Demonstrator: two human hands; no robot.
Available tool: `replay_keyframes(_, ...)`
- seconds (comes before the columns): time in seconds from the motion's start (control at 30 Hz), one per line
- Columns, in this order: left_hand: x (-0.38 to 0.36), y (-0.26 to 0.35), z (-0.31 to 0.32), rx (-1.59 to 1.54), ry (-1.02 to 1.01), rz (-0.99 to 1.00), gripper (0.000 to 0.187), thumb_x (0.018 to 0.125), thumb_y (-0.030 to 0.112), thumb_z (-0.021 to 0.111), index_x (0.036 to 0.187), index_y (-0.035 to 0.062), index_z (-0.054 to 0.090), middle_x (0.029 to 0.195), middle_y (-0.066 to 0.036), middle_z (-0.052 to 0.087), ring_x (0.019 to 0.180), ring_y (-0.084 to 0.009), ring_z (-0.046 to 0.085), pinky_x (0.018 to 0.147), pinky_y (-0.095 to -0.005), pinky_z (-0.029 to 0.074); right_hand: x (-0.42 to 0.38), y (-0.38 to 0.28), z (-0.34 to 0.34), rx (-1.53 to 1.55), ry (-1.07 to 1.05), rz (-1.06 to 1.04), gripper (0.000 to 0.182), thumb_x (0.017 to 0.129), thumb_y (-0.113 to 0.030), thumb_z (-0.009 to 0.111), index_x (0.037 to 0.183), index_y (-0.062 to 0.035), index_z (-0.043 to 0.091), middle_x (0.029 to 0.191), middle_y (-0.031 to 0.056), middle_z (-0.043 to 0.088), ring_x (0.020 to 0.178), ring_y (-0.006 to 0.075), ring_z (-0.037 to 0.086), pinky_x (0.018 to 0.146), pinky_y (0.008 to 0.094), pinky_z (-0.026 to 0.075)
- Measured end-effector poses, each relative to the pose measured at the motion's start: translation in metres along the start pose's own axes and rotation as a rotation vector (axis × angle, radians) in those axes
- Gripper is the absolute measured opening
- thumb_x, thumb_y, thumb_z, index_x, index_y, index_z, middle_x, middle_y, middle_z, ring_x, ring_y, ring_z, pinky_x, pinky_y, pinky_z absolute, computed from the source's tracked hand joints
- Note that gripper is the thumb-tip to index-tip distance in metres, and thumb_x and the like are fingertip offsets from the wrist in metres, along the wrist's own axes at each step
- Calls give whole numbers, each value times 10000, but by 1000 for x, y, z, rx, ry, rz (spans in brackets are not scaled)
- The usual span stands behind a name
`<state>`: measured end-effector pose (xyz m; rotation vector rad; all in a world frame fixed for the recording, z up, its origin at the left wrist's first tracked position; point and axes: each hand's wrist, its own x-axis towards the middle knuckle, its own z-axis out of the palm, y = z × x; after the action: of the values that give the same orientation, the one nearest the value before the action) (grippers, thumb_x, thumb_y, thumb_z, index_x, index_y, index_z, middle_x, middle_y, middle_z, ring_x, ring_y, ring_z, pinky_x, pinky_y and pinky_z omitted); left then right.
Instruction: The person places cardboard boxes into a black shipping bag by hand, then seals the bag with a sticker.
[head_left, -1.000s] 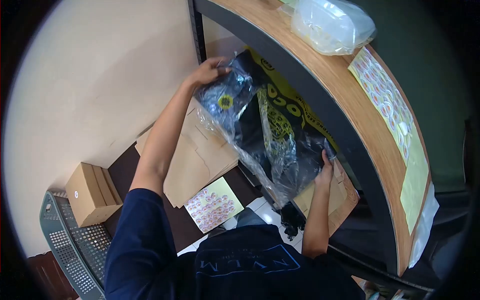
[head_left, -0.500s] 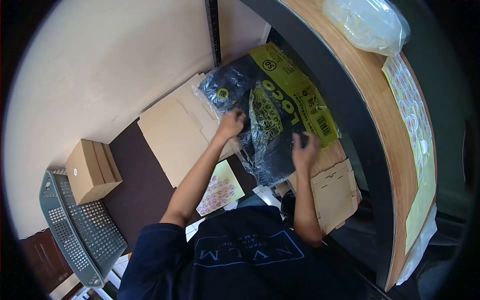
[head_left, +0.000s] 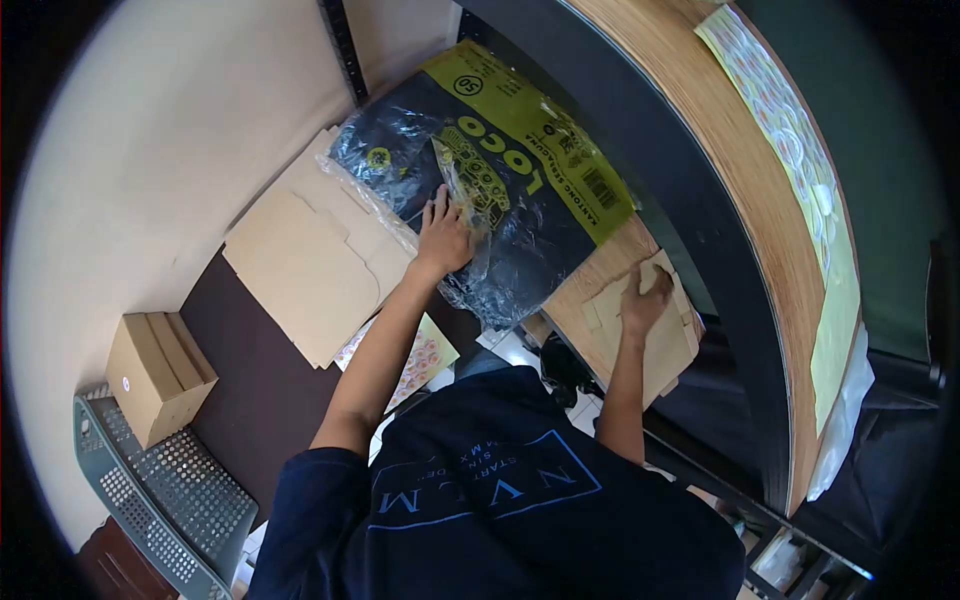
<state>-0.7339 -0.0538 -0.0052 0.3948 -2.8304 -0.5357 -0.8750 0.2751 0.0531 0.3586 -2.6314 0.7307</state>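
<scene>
A black and yellow plastic package (head_left: 540,235) printed LOCO lies across the table, partly over flat cardboard pieces (head_left: 290,265). My left hand (head_left: 445,238) rests on the package near its torn clear wrapping, fingers apart. Over at the right, my right hand (head_left: 647,295) is above a smaller flat cardboard piece (head_left: 665,345), its fingers curved with a gap between thumb and fingers. Whether its fingertips touch the cardboard is unclear.
Folded brown boxes (head_left: 160,375) stand by a grey perforated basket (head_left: 165,500) at the left. A sticker sheet (head_left: 425,355) lies near my body. A curved wooden ledge (head_left: 735,180) holds another sticker sheet (head_left: 790,145).
My right hand has moved from the package to the small cardboard at the right. My left hand now lies flatter on the package. The whole view has shifted.
</scene>
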Motion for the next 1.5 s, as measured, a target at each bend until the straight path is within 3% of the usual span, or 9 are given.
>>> replay_keyframes(0.17, 11, 23, 2, 113, -43, -112, 639, 921, 412, 462, 1473, 134, 297, 1550, -173, 167, 1417, -423, 98, 1091, -643, 88, -47, 90, 14, -467, -240, 441, 737, 865, -615, 495, 1422, -144, 391, 1497, 181, 294, 1361, 426, 262, 1014, 688, 237)
replay_keyframes(0.3, 22, 33, 0, 71, -5, -153, 602, 829, 273, 597, 1382, 109, 421, 1504, -216, 239, 1385, -446, 164, 1058, -652, 179, -49, 85, 33, -493, -213, 292, 821, 839, -690, 452, 1454, -156, 348, 1519, 176, 248, 1393, 404, 203, 1029, 703, 191)
replay_keyframes(0.4, 40, 47, -29, -315, -64, -376, 504, 778, 230, 644, 1245, 69, 545, 1381, -251, 407, 1299, -468, 317, 1013, -584, 302, -30, 53, 19, -495, -294, 404, 714, 867, -566, 536, 1411, -122, 405, 1475, 187, 330, 1357, 419, 273, 1056, 636, 231)
replay_keyframes(0.47, 61, 14, 33, -348, 122, -282, 369, 765, 204, 653, 1084, 21, 622, 1155, -266, 588, 1118, -438, 523, 909, -477, 425, -20, 56, 22, -351, -71, 24, 546, 866, -364, 635, 1308, -75, 498, 1364, 191, 451, 1278, 415, 373, 1043, 529, 319)
replay_keyframes(0.57, 80, 19, 25, -1122, 334, -853, 268, 785, 185, 601, 970, 5, 673, 858, -247, 672, 838, -400, 656, 740, -433, 495, 8, -20, 18, 17, -99, -37, 353, 839, -177, 674, 1145, -30, 580, 1189, 179, 559, 1159, 384, 477, 984, 451, 389)
replay_keyframes(0.73, 101, -6, 42, -740, 324, -910, 142, 777, 190, 655, 842, 102, 745, 785, -158, 700, 788, -284, 683, 717, -368, 499, 32, -117, 40, 223, -233, -101, 262, 831, -162, 690, 1024, -3, 614, 1029, 165, 601, 1017, 326, 561, 890, 418, 445)
replay_keyframes(1.1, 58, -5, -12, -1560, -72, -559, 298, 894, 145, 611, 1144, -16, 625, 1018, -96, 651, 898, -129, 585, 796, -291, 488, -30, -230, 52, 754, -710, -284, 115, 806, -55, 668, 887, 15, 625, 838, 142, 647, 755, 258, 658, 667, 342, 509)
replay_keyframes(1.27, 59, -17, -24, -1175, 29, -293, 340, 830, 51, 543, 1156, -5, 623, 1019, -146, 677, 902, -231, 632, 830, -334, 495, -34, -229, 70, 567, -865, -454, 246, 748, -27, 652, 984, 26, 608, 1004, 204, 642, 938, 362, 620, 854, 431, 484)
replay_keyframes(1.5, -5, -13, -30, -628, 256, -826, 217, 761, 145, 666, 920, 1, 630, 820, -189, 676, 813, -339, 670, 727, -395, 513, -36, -211, 98, 228, -757, -598, 582, 732, -186, 762, 1232, 19, 547, 1313, 271, 459, 1212, 448, 416, 1025, 457, 358)
